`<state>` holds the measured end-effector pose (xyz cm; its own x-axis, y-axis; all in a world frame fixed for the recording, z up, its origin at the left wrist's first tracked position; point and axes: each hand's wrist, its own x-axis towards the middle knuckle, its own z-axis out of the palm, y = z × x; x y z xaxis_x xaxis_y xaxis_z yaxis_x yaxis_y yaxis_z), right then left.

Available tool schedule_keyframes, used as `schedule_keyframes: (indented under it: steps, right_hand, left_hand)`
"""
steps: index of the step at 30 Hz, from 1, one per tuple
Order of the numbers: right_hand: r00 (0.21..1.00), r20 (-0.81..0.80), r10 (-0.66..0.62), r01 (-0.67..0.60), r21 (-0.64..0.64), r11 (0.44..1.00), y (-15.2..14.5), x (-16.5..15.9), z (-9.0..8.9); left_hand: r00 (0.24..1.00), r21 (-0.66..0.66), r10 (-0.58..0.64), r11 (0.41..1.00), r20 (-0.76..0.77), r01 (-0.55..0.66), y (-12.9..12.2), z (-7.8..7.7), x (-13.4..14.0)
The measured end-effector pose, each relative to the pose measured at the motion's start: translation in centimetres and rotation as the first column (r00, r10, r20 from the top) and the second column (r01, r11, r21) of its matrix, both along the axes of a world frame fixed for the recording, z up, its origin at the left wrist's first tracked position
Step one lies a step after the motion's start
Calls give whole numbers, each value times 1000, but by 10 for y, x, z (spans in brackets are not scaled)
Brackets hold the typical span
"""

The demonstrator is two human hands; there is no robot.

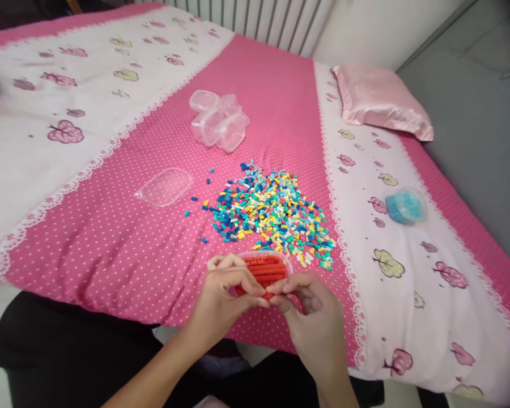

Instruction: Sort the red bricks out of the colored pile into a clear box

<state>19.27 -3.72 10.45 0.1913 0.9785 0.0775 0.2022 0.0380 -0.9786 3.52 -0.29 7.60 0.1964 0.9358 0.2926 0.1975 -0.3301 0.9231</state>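
Observation:
My left hand (233, 281) and my right hand (309, 300) meet near the bed's front edge, fingertips pinched together. Between them is a small red toy brick (268, 295), mostly covered by the fingers. Just behind the fingertips, a clear plastic box (289, 262) holds rows of red bricks (266, 269) joined into sticks. Beyond the box spreads a large loose pile of small bricks (276, 212) in blue, yellow, green, white and some red. The box's near side is hidden by my hands.
Several clear containers (219, 122) lie heaped farther back on the pink bedspread (276, 73). A clear lid (166, 187) rests left of the pile. To the right stands a container of light-blue bricks (406, 205). A pink pillow (380, 101) is at the back right.

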Motion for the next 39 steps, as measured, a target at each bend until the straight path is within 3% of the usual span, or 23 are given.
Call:
schedule_keyframes:
  steps: [9, 16, 21, 25, 27, 30, 34, 39]
  right_hand:
    - [996, -85, -9, 7, -20, 1000, -4, 1, -4]
    - [997, -66, 39, -45, -93, 995, -8, 7, -5]
    - [991, -34, 131, -135, -139, 981, -6, 5, -7]
    - [992, -36, 122, -126, -132, 983, -3, 4, -9]
    - [996, 17, 91, -89, -100, 991, 2, 10, -8]
    - [975, 218, 38, -24, -66, 998, 23, 28, -8]
    - [826, 551, 121, -79, -100, 992, 60, 57, -17]
    - [790, 569, 231, -172, -156, 973, 75, 69, -36]
  left_hand:
    - [992, 267, -13, 962, -126, 46, -1, 7, -5]
    - [979, 222, 49, 975, -197, -4, -9, -4, -8]
    - [972, 243, 33, 970, -232, 26, -8, -1, -10]
    - [968, 247, 41, 969, -247, 22, -8, 1, -12]
    - [967, 235, 46, 972, -250, 14, -9, 0, -12]
    - [968, 206, 64, 978, -241, -13, -10, -2, -12]
    - [966, 218, 79, 976, -245, -24, -10, -4, -13]
    - [962, 244, 92, 969, -257, -28, -9, -7, -16]
